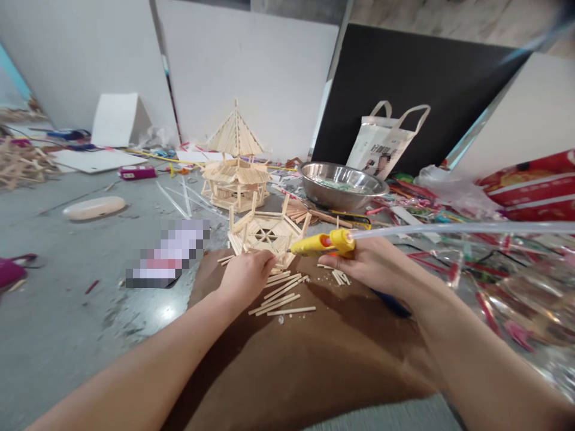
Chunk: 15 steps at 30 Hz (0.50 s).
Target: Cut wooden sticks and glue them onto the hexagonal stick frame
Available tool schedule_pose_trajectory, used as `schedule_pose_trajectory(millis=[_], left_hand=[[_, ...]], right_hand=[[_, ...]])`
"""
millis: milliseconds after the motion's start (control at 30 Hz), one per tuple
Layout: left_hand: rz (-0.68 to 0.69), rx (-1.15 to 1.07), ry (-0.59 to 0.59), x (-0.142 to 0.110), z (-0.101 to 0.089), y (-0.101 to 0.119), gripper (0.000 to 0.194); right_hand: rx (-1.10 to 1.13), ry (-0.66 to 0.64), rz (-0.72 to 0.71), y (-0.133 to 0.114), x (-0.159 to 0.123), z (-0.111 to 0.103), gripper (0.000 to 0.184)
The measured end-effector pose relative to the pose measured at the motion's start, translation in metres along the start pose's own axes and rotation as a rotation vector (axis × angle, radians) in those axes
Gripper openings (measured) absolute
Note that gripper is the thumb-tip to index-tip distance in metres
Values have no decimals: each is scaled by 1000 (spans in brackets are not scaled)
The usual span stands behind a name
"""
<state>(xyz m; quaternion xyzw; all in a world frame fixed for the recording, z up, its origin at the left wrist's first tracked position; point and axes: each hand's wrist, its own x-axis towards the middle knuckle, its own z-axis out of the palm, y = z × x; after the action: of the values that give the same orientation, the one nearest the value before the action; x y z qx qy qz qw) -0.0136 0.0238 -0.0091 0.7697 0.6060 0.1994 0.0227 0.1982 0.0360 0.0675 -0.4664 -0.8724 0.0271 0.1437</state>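
My right hand (377, 260) grips a yellow hot glue gun (321, 242), its tip pointing left at the near side of an octagonal model base built from wooden sticks (265, 230). A long clear glue stick (449, 228) runs out of the gun's back to the right. Closed fingers of my left hand (249, 275) meet at the near edge of that base, close to the glue tip; what they pinch is hidden. Short posts stand up around the base's rim. Loose wooden sticks (283, 293) lie just below it on a brown sheet (314, 359).
Behind the base stands a roofed stick pavilion (236, 173). A metal bowl (341, 187) and a white bag (381, 143) are at the back right, with plastic scraps strewn nearby. To the left lie a blurred phone (173, 251) and a white oval case (94, 208).
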Motion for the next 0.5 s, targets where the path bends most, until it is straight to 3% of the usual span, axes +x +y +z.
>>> schedule_pose_trajectory(millis=[133,500], left_hand=[[-3,-19,-3,0,1,-1,30],[4,-25,-11,1,0,1,29]], right_hand=[[-118,-24,30,-4,0,3,38],[-185,-29,20,-11,-2,2,40]])
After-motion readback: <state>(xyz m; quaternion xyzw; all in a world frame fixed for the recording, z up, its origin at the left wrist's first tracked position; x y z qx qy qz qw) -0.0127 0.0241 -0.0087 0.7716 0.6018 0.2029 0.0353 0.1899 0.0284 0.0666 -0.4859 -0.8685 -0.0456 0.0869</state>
